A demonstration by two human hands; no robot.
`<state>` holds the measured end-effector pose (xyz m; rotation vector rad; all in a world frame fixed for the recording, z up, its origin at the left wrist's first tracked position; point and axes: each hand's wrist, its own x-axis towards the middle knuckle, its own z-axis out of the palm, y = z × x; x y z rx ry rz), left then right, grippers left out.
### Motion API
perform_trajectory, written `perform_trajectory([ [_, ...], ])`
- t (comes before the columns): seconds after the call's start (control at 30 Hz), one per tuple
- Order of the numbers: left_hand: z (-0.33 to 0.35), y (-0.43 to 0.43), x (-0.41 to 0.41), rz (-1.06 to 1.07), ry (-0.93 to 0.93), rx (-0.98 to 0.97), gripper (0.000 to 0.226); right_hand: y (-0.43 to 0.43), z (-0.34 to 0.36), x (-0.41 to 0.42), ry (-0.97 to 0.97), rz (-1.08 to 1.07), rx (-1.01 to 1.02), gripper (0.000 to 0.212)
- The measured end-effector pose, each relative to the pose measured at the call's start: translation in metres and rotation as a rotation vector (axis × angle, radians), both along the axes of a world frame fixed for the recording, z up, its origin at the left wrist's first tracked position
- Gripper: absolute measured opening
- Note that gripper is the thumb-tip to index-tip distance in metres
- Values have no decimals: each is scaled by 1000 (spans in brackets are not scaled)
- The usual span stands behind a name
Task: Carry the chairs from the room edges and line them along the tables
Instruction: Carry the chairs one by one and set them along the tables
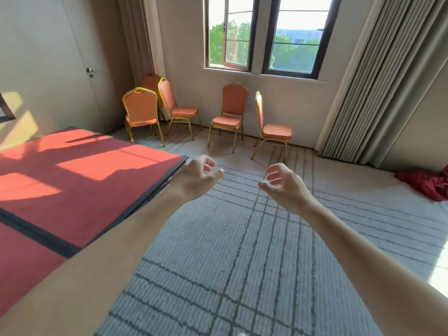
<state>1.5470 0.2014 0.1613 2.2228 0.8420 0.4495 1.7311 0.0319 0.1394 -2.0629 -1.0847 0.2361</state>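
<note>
No text, label, brand, number or sign was legible in the head view. Chairs (pixel 228 110), table (pixel 84 180) and door (pixel 48 69) carried no readable markings.

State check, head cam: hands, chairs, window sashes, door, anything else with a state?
left hand: empty, fingers loosely curled
right hand: empty, fingers loosely curled
chairs: upright along the far wall, none beside the table
left window sash: swung open
right window sash: closed
door: closed
red cloth: crumpled on the floor
</note>
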Motion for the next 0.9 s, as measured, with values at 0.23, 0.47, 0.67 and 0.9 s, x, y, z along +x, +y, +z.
perform_trajectory([
  [0.23,-43,174,188,73,51,-104,35,166,-31,192,86,8,-22,39],
  [0.47,-21,337,314,201,70,-69,38,353,-9,339,62,89,-62,40],
  [0.67,-43,477,381,333,48,-107,37,498,-29,425,11,187,-105,43],
  [0.9,-91,681,495,437,-36,-209,29,716,-52,545,-35,273,-192,48],
])
